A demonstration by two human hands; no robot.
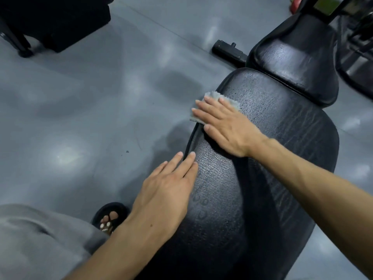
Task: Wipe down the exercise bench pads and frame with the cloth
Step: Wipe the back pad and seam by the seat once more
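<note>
— On the long black bench pad, near its left edge, the right hand lay flat with straight, spread fingers, pressing a small grey cloth onto the vinyl.

— And the cloth itself?

— Mostly hidden under those fingers; its far edge poked out past the fingertips, and one corner hung over the pad's left rim.

— What did the left hand do?

— It was open too, fingers straight and together, palm down at the pad's near left edge. It held nothing. Whether it fully touched the vinyl could not be told.

— Anything beyond?

— A second, smaller black pad sat just past the long one, almost touching it. A black frame foot stuck out on the grey floor beside it. A sandalled foot stood below the left wrist, and dark equipment occupied the upper left corner.
</note>
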